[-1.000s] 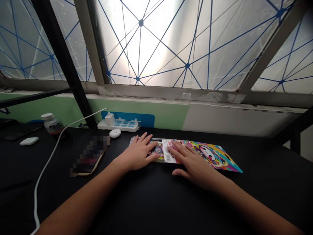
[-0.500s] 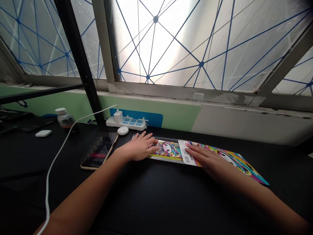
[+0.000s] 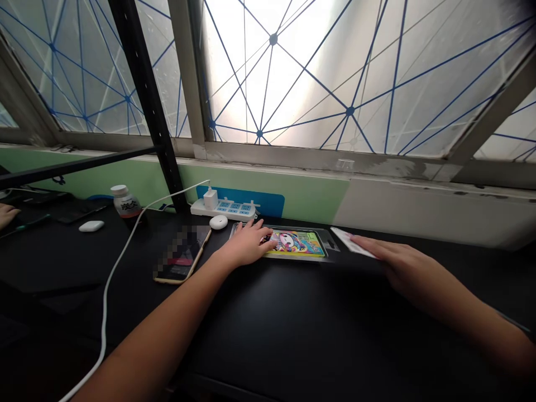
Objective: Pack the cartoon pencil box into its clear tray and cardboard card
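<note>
A flat box with a bright cartoon picture (image 3: 295, 244) in a black frame lies on the black table (image 3: 293, 335) under the window. My left hand (image 3: 249, 244) rests flat on its left end, fingers spread. My right hand (image 3: 404, 268) is off to the right of the box, fingers laid along a thin sleeve (image 3: 354, 243). Only the sleeve's white labelled end shows. It is tilted up and clear of the box. The thumb is hidden beneath.
A phone (image 3: 184, 255) lies left of my left hand, with a white cable (image 3: 113, 273) running past it to a power strip (image 3: 224, 209) at the wall. A small white case (image 3: 218, 221), a bottle (image 3: 125, 204) and another person's hand (image 3: 6, 215) are further left.
My right hand has drawn the colourful sleeve off the box to the right and tilted it, uncovering the picture inside. My left hand stayed on the box's left end.
</note>
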`<state>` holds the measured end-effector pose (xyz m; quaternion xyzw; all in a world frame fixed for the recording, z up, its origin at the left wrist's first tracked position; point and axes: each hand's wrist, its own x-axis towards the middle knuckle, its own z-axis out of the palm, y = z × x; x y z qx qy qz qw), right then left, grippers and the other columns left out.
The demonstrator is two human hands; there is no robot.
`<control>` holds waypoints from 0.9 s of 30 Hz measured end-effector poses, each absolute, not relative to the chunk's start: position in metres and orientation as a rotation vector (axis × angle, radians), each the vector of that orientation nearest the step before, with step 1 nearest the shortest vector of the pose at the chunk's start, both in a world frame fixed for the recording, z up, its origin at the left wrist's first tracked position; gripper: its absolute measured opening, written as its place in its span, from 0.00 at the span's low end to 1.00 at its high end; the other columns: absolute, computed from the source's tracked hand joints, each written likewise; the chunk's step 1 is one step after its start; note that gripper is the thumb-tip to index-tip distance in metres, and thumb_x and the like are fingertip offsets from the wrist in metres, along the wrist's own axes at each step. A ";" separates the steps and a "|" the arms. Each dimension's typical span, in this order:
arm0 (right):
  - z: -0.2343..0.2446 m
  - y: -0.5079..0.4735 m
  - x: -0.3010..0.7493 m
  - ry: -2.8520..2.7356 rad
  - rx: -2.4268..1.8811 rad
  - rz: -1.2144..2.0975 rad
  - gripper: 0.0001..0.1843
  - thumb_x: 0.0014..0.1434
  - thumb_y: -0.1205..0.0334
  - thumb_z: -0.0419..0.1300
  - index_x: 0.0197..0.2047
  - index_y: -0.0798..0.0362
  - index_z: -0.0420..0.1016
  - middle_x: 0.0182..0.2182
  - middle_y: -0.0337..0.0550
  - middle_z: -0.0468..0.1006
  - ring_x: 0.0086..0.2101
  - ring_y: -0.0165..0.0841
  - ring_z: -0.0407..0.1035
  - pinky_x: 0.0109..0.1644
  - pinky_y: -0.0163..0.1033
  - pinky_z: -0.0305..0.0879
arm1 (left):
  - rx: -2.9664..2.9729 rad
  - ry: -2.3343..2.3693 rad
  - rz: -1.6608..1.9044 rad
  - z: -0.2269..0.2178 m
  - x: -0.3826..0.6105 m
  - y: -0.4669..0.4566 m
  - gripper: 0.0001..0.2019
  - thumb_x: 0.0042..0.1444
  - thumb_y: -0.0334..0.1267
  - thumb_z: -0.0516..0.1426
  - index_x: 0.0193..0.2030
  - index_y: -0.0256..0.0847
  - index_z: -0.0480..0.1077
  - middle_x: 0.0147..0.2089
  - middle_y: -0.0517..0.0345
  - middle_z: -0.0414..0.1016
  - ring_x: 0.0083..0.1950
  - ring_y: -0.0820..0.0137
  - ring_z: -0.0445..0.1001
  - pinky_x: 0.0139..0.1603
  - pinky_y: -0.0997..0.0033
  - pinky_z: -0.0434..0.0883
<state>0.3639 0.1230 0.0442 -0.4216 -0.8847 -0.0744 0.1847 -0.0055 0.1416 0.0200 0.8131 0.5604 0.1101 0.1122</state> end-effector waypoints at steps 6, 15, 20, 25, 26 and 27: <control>0.031 0.036 0.261 -2.802 -0.760 0.033 0.35 0.60 0.69 0.54 0.70 0.42 0.62 0.63 0.45 0.71 0.58 0.51 0.70 0.61 0.59 0.68 | 2.411 1.725 0.393 0.016 0.001 0.140 0.29 0.67 0.62 0.44 0.67 0.52 0.65 0.77 0.48 0.48 0.76 0.46 0.44 0.69 0.30 0.45; 0.007 0.064 0.194 -2.843 -0.776 0.563 0.32 0.71 0.45 0.46 0.73 0.49 0.56 0.71 0.48 0.55 0.70 0.46 0.46 0.73 0.61 0.41 | 2.506 1.694 0.392 0.014 0.016 0.133 0.28 0.68 0.60 0.44 0.67 0.53 0.66 0.76 0.51 0.51 0.75 0.48 0.49 0.70 0.38 0.50; 0.009 0.072 0.197 -2.782 -0.759 0.663 0.29 0.72 0.47 0.48 0.72 0.45 0.57 0.71 0.44 0.58 0.70 0.42 0.46 0.74 0.57 0.36 | 2.520 1.717 0.376 0.017 0.019 0.131 0.27 0.68 0.59 0.44 0.66 0.52 0.66 0.75 0.51 0.54 0.74 0.48 0.52 0.69 0.42 0.54; 0.008 0.069 0.200 -2.767 -0.748 0.658 0.29 0.71 0.47 0.48 0.71 0.46 0.59 0.71 0.44 0.58 0.70 0.43 0.47 0.74 0.57 0.36 | 2.521 1.753 0.354 0.016 0.020 0.129 0.27 0.68 0.59 0.44 0.66 0.51 0.67 0.74 0.49 0.57 0.74 0.47 0.53 0.68 0.42 0.55; 0.007 0.069 0.200 -2.766 -0.739 0.644 0.28 0.71 0.48 0.49 0.71 0.47 0.60 0.71 0.45 0.59 0.70 0.43 0.47 0.74 0.57 0.37 | 2.527 1.750 0.353 0.016 0.020 0.129 0.27 0.68 0.59 0.44 0.66 0.51 0.67 0.74 0.49 0.58 0.74 0.47 0.54 0.68 0.42 0.54; 0.006 0.069 0.201 -2.766 -0.719 0.624 0.28 0.71 0.49 0.49 0.70 0.48 0.60 0.70 0.46 0.60 0.70 0.43 0.48 0.74 0.56 0.39 | 2.536 1.746 0.353 0.015 0.020 0.129 0.27 0.68 0.59 0.44 0.66 0.51 0.67 0.74 0.49 0.58 0.74 0.47 0.54 0.68 0.42 0.54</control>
